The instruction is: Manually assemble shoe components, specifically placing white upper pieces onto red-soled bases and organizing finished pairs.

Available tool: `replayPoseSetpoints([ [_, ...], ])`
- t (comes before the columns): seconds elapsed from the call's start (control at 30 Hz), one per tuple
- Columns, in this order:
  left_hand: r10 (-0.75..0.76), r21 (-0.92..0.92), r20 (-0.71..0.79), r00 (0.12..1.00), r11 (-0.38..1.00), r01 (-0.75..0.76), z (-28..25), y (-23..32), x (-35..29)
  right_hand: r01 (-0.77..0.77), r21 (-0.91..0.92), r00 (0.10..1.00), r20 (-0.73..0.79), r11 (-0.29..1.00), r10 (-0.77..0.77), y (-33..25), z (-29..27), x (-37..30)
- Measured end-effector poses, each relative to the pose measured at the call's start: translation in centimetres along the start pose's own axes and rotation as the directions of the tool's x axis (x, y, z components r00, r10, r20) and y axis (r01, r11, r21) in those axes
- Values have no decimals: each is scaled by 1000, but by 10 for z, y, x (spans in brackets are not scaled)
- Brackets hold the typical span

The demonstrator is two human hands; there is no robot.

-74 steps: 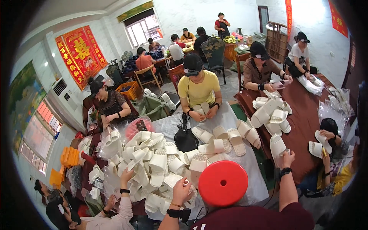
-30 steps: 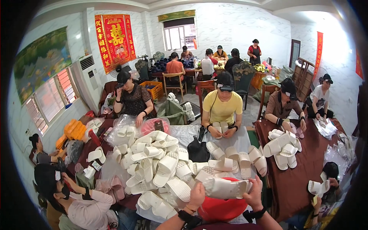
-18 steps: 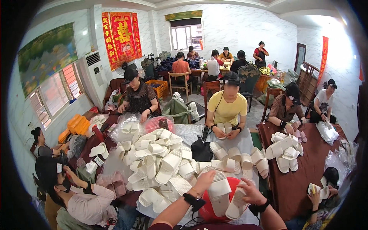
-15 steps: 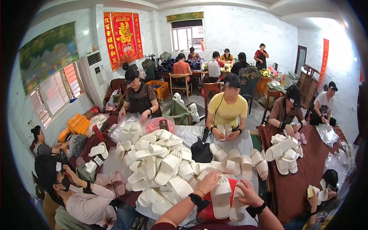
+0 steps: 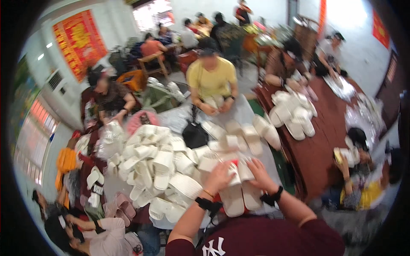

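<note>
A pair of white slide slippers lies side by side in front of me, soles toward my body. My left hand grips the left slipper at its strap, fingers curled over the front. On the other side my right hand holds the right slipper around its strap, with the thumb side toward the pair. Both hands are slightly smeared by motion. Beneath and between the slippers, a bit of a red object shows; most of it is hidden.
A big heap of white slippers covers the table to my left. More slippers and a black bag lie ahead. Across the table, a person in yellow handles slippers. Another brown-covered table stands at right, with people around it.
The view has tilted and shifted. My left hand has come onto the left slipper's strap, and the two slippers now lie closer together, side by side.
</note>
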State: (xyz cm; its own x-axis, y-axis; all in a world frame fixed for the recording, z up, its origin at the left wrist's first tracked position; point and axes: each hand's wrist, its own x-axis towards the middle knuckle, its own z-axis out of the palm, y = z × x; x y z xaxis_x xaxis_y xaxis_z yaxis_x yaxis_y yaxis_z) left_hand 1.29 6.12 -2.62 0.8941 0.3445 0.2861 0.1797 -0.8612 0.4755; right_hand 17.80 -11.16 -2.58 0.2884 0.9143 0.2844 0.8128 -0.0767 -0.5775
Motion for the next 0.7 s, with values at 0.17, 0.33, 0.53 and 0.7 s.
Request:
replayPoseSetpoints([
  [0.17, -35, 15, -23, 999, 999, 36, -14, 17, 1, -73, 300, 997, 3, 951, 75, 8, -40, 0],
  [0.33, 53, -28, 133, 990, 998, -50, -29, 62, 9, -258, 796, 713, -226, 548, 664, 80, -49, -21],
  [0.53, 93, -10, 221, 971, 996, -93, -13, 72, 9, -646, 422, 607, -221, 636, 763, 172, 1, -69],
  [0.7, 74, 12, 186, 980, 997, -77, -8, 66, 16, -782, 216, 580, -90, 584, 810, 191, 45, -61],
])
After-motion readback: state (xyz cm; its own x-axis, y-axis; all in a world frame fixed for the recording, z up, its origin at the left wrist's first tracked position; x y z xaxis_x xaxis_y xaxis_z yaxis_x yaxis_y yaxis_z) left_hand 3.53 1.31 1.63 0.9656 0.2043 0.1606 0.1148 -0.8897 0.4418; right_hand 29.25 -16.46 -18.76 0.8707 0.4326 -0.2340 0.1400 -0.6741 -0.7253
